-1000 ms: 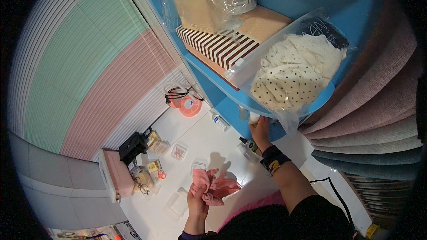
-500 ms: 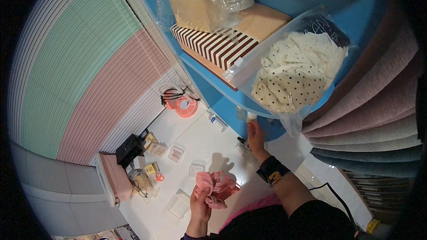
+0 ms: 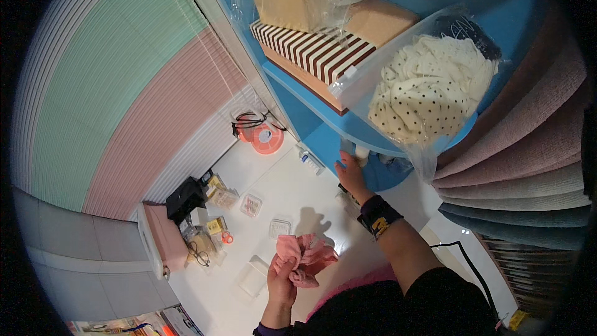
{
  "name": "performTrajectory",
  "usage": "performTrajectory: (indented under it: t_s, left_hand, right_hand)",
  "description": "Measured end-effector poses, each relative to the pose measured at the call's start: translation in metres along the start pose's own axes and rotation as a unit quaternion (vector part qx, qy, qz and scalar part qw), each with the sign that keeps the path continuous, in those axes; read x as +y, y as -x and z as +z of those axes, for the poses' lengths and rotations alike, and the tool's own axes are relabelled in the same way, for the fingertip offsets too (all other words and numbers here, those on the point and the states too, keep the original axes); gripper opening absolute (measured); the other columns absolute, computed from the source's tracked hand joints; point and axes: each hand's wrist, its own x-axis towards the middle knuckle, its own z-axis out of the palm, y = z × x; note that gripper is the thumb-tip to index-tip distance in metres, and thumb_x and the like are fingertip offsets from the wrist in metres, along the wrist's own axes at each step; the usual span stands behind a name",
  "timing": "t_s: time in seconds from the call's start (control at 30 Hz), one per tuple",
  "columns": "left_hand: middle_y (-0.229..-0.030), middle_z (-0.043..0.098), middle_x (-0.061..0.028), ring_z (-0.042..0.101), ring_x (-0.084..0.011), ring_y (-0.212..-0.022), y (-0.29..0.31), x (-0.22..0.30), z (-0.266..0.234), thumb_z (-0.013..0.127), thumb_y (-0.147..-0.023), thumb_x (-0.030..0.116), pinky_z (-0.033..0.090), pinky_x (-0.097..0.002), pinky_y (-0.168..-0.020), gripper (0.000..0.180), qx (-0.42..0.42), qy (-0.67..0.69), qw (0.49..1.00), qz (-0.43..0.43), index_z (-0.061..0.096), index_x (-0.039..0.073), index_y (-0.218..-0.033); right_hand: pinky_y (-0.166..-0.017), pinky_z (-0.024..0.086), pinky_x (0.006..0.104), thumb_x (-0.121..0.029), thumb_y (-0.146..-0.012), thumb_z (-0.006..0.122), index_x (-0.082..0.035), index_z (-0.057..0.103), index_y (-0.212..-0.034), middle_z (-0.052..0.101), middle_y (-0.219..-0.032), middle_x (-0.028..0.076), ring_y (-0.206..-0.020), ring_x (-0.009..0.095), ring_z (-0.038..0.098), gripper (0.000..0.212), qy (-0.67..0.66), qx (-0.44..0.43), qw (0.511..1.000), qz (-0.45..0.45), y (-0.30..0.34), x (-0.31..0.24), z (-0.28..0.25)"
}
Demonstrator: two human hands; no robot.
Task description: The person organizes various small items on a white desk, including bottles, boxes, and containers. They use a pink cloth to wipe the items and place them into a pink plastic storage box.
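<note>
A pink cloth (image 3: pixel 305 256) is bunched up in my left hand (image 3: pixel 282 281), whose fingers are closed around it above the white table. My right hand (image 3: pixel 352 177) is stretched out to the lower blue shelf, its fingers apart and nothing seen in them. Right by its fingertips stand a clear container (image 3: pixel 346 145) and a small white bottle (image 3: pixel 361 155). Whether the fingertips touch the clear container I cannot tell. A dark band with a yellow mark circles my right wrist.
Above my right hand the upper shelf (image 3: pixel 311 101) juts out, bearing a striped box (image 3: pixel 314 50) and a bag of dotted cloth (image 3: pixel 429 93). On the table (image 3: pixel 242 165) are a clear tray (image 3: pixel 253 275), small clear boxes, orange scissors (image 3: pixel 227 237) and a pink drawer box (image 3: pixel 163 236). Curtains hang right.
My right hand has shifted from just below the white bottle to its left, nearer the clear container, and its fingers have spread. The left hand still holds the pink cloth. The view has shifted slightly.
</note>
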Motion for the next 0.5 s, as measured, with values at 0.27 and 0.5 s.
performTrajectory:
  t_s: [0.27, 0.5]
  left_hand:
    - [-0.114, 0.061, -0.0089, 0.06, -0.0181, -0.102, 0.001, 0.003, 0.01, 0.055, -0.092, 0.005, 0.05, -0.0317, -0.086, 0.035, -0.012, -0.005, 1.0, 0.021, 0.049, 0.0, -0.126]
    - [-0.112, 0.062, -0.0074, 0.061, -0.0151, -0.093, 0.007, 0.005, 0.027, 0.055, -0.093, 0.007, 0.05, -0.0267, -0.078, 0.035, -0.027, -0.027, 0.999, 0.035, 0.049, 0.0, -0.127]
  right_hand:
    - [-0.086, 0.049, 0.0426, -0.01, -0.079, 0.071, -0.009, 0.056, -0.12, 0.058, -0.111, 0.014, -0.103, 0.034, 0.057, 0.043, 0.118, -0.016, 0.983, -0.137, 0.074, -0.04, -0.058]
    - [-0.091, 0.044, 0.047, -0.01, -0.075, 0.073, -0.01, 0.054, -0.122, 0.055, -0.114, 0.014, -0.108, 0.037, 0.052, 0.051, 0.232, -0.057, 0.969, -0.062, 0.123, -0.048, -0.095]
